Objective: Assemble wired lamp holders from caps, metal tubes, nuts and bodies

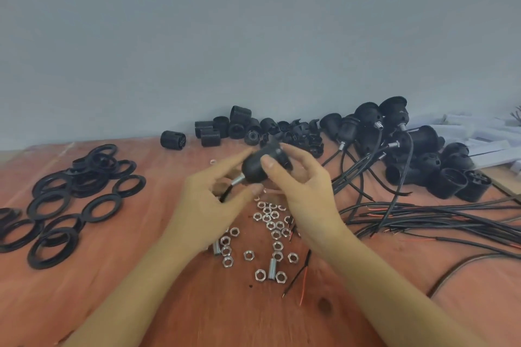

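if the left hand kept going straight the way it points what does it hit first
The black lamp holder: the left hand points at it and touches it. Beyond, probably the black bodies by the wall, though depth is unclear.

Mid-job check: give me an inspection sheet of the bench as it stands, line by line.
Surface: reddish wooden table, one dark knot showing.
Job's things: lamp holder held above the nuts; metal tubes among them; black rings at left; threaded bodies at back; wired holders piled back right.
Clutter: white stack far right, too blurred to name.
Grippers: left hand and right hand both grip the lamp holder.
Cables: black wires sprawl at right, red cores showing.
Surroundings: plain grey wall.
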